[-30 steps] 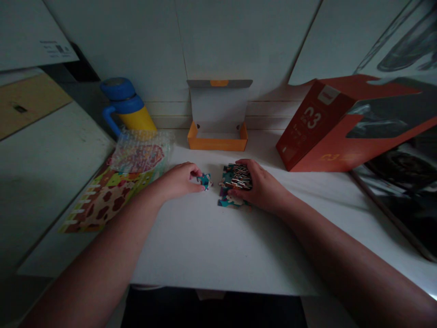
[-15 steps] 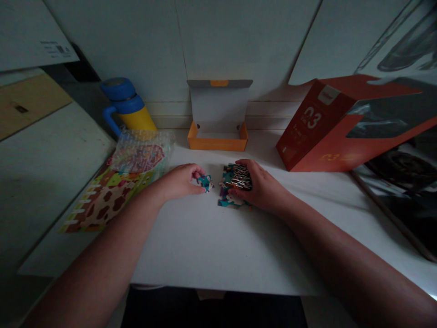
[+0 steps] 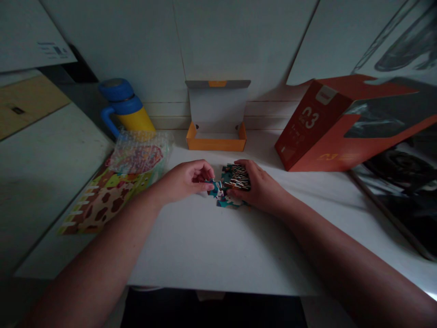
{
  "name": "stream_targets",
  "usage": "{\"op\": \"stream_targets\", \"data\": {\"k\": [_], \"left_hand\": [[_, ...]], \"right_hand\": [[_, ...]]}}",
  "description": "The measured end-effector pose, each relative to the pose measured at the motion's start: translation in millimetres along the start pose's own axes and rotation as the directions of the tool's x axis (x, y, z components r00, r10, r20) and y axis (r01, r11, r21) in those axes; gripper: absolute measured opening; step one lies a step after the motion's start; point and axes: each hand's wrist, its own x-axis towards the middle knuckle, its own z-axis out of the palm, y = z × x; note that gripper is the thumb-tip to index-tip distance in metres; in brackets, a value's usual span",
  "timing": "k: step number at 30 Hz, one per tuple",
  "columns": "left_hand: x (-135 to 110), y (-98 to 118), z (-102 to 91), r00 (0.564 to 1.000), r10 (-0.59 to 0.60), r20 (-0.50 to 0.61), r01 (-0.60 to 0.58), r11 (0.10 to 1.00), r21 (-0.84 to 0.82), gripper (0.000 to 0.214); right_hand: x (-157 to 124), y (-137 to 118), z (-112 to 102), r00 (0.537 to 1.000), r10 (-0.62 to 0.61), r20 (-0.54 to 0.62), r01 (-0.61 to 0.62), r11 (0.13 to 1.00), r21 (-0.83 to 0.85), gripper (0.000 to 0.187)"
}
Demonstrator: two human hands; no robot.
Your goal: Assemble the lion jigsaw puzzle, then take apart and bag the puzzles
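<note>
A small teal jigsaw puzzle piece (image 3: 215, 187) with a white figure is pinched between the thumb and fingers of my left hand (image 3: 196, 178). Its right edge meets or overlaps the left side of other teal pieces; which one I cannot tell. My right hand (image 3: 256, 183) curls round a pile of jigsaw puzzle pieces (image 3: 240, 176), whose pale edges show as a striped bundle. Under and beside that pile lie flat printed pieces (image 3: 227, 201) on the white table (image 3: 205, 246). The right palm hides the pile's far side.
An open orange box (image 3: 215, 144) stands at the back. On the left are a blue and yellow bottle (image 3: 131, 109), bubble wrap (image 3: 139, 152) and a cow-patterned printed sheet (image 3: 105, 200). A large red box (image 3: 314, 127) leans at the right, near a dark glossy panel (image 3: 396, 205).
My left hand has moved right, bringing its puzzle piece up against the pieces by my right hand. The right hand keeps its hold on the pile.
</note>
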Motion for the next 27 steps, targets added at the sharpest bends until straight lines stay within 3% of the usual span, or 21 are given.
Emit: {"op": "stream_targets", "data": {"k": [6,12,27], "left_hand": [[-4,10,21.8,0.996,0.066,-0.052,-0.054,0.979,0.198,0.012],[-3,9,25.2,0.982,0.128,-0.136,-0.086,0.957,0.276,0.014],[1,-7,31.4,0.980,0.132,-0.151,-0.091,0.964,0.251,0.010]], "right_hand": [[-1,2,-1,0.999,-0.048,-0.002,0.048,0.999,-0.003,0.082],[-3,3,0,0.997,-0.072,-0.002,0.072,0.997,-0.021,0.077],[-1,3,-2,0.996,-0.089,0.019,0.088,0.995,0.037,0.079]]}}
